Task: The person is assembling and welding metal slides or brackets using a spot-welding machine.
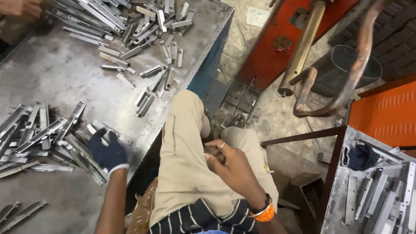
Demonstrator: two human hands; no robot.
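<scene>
My left hand (107, 151), in a dark blue glove, reaches onto the steel table (56, 78) and touches a heap of flat metal strips (47, 138) at its near left; whether its fingers close on a strip is blurred. My right hand (229, 162), bare with a ring and an orange wristband, rests on my lap over beige trousers, fingers curled, holding nothing visible.
A second pile of metal strips (138, 26) lies at the table's far side. Another person's hand (21, 8) shows at the top left. An orange machine (281, 39) with a brass rod (301, 47) and copper arm (346, 82) stands ahead. More strips (377, 195) and a dark glove (359, 156) lie on the right table.
</scene>
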